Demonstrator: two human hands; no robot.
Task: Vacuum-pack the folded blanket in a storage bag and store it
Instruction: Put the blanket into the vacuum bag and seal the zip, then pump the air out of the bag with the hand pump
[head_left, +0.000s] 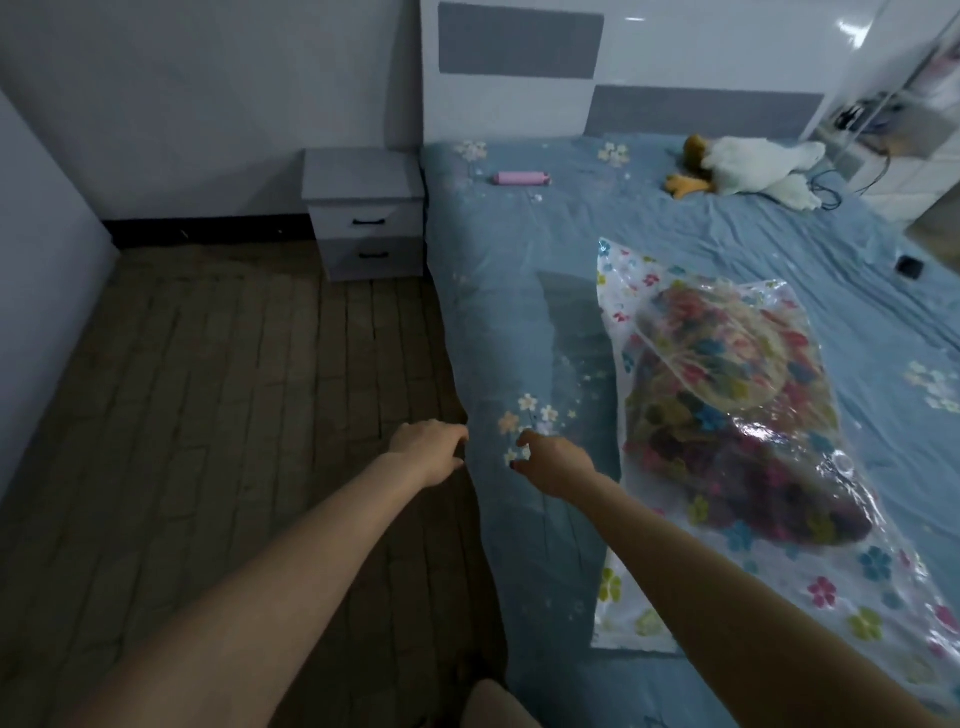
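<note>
A clear storage bag (613, 291) printed with small flowers lies flat on the bed (519, 260). Inside it shows the folded blanket (727, 415), multicoloured and bulging. Both my arms stretch out to the left of the bag. My left hand (428, 449) hangs at the bed's left edge, fingers loosely curled and holding nothing that I can see. My right hand (550, 460) hovers over or touches the blue sheet near a flower print, fingers bent downward, a hand's width from the bag's left edge.
A pink cylinder (521, 179) lies near the headboard (519, 104). A white and orange plush duck (748, 169) sits at the bed's far right with a black cable beside it. A small black object (909, 266) lies on the sheet. A grey two-drawer nightstand (363, 213) stands left of the bed on wood flooring.
</note>
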